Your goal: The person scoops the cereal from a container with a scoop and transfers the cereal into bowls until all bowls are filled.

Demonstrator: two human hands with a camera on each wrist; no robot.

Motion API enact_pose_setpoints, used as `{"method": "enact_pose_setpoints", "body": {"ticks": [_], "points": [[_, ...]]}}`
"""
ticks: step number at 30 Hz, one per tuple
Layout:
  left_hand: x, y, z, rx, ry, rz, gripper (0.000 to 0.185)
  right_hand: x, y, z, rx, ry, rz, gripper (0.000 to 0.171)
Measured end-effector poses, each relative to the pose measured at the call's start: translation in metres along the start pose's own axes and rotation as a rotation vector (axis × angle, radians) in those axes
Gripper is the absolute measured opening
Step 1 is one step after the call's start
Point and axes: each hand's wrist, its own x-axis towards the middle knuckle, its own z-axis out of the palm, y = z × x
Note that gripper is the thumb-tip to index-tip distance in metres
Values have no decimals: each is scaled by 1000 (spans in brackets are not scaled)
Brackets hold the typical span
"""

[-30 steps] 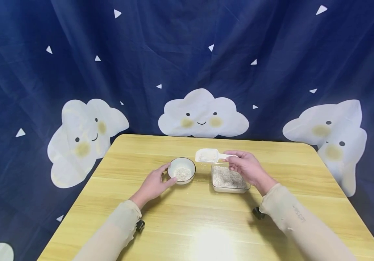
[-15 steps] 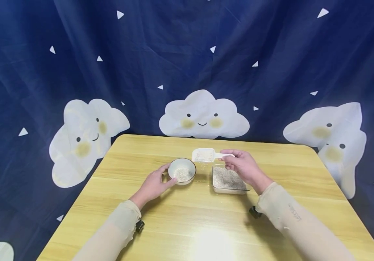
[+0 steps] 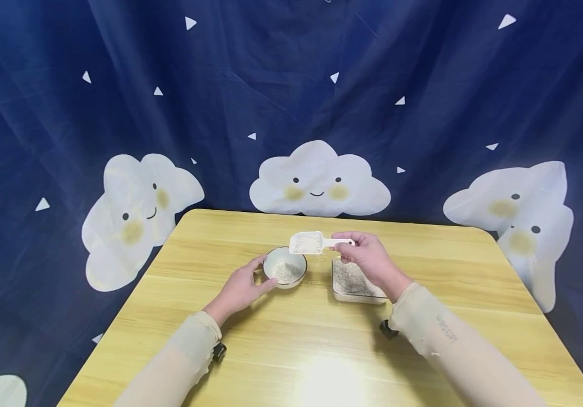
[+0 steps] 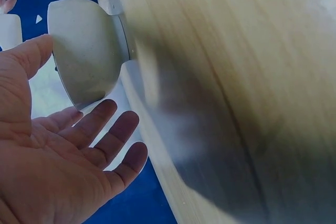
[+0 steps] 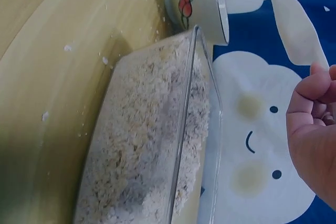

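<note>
The right hand (image 3: 368, 257) pinches the scoop (image 3: 308, 243) handle, its oat-filled head above the bowl (image 3: 285, 267); the left hand (image 3: 243, 285), fingers relaxed, cups the bowl's side.

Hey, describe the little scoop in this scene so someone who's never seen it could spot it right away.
Start at the yellow wooden table before the blue cloud curtain. Near its middle, a round bowl sits left of a clear rectangular container of pale flakes. The scoop is the small white plastic one, loaded with flakes, that the right hand holds by its handle: the only thing lifted off the table.
</note>
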Motion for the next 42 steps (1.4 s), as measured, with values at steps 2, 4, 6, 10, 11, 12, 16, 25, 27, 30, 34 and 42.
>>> {"method": "enact_pose_setpoints", "body": {"ticks": [2, 4, 6, 10, 11, 12, 16, 25, 27, 30, 34, 42], "points": [[0, 0, 0, 0, -1, -2, 82, 0, 0, 2, -24, 6, -1, 42], [0, 1, 0, -1, -3, -5, 82, 0, 0, 4, -60, 14, -7, 42], [0, 1, 0, -3, -2, -6, 82, 0, 0, 7, -98, 24, -13, 41], [0, 1, 0, 1, 0, 2, 83, 0, -2, 10, -177, 39, -45, 39], [0, 1, 0, 3, 1, 4, 83, 0, -2, 11, -190, 41, -53, 38], [0, 1, 0, 4, 1, 4, 83, 0, -2, 12, -203, 40, -62, 38], [0, 0, -1, 5, 0, 5, 83, -1, -3, 15, -241, 37, -90, 35], [0, -1, 0, 9, -4, -8, 83, -3, -6, 19, -301, 38, -122, 32], [0, -2, 0, 9, -3, -7, 83, -3, -6, 19, -322, 37, -125, 33], [0, -3, 1, 7, -2, -4, 83, -3, -6, 20, -349, 41, -127, 33], [0, -4, 1, 3, -1, -1, 83, -3, -6, 21, -379, 39, -131, 33], [0, -5, 1, 4, 2, -2, 83, -7, -7, 24, -439, 33, -156, 30]]}}
